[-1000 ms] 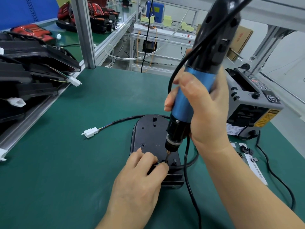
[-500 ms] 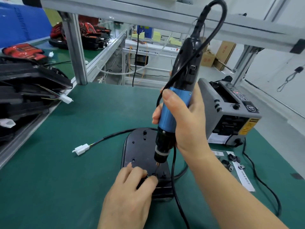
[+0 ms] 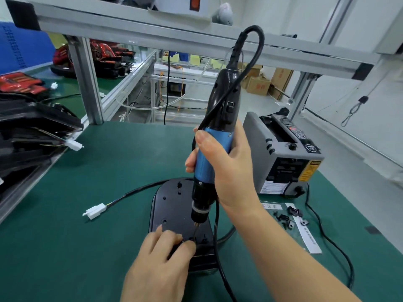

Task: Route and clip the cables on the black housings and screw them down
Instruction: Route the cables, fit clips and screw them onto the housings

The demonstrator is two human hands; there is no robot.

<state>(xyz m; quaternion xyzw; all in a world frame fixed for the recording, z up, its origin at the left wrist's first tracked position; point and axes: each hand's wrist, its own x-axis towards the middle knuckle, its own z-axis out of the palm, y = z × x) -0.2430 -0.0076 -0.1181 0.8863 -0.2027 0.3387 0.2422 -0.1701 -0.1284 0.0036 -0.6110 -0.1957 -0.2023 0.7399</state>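
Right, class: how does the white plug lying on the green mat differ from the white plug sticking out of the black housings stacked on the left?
The white plastic mat plug lies on the green mat, pointing left; the white plastic stack plug juts off the stacked black housings, pointing right. The mat plug ends a thick black cable; the stack plug, thin wires. Both are blocky.

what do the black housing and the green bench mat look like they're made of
Black housing: likely moulded plastic, semi-gloss; it shows soft reflections and moulded holes. Bench mat: seemingly matte green rubber or vinyl; flat, even, no glare.
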